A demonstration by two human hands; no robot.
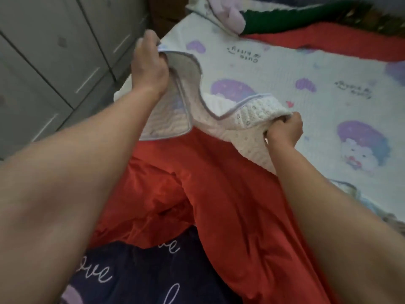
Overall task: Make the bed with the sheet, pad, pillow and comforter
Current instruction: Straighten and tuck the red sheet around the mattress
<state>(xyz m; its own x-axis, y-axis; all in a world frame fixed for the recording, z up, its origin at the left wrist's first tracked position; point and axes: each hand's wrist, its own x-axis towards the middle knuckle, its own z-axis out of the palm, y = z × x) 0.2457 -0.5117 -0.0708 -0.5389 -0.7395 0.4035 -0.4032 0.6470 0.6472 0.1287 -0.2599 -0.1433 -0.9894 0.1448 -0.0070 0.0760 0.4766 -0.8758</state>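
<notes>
I lose the fingers of the left hand (149, 62) behind the raised corner of the pad (285, 69); the right hand (283, 130) sinks its own into the folded edge. Frame edges cut off a blurred pink bundle (228, 14) and dark lettered fabric (131, 277).

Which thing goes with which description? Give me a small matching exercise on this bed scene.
Things:
1 pad
2 sheet
3 cabinet
4 left hand

Descriptions:
a red
b grey, beside the bed
c white with purple prints
d grips a lifted corner of the pad

Pairs: 1-c, 2-a, 3-b, 4-d.
</notes>
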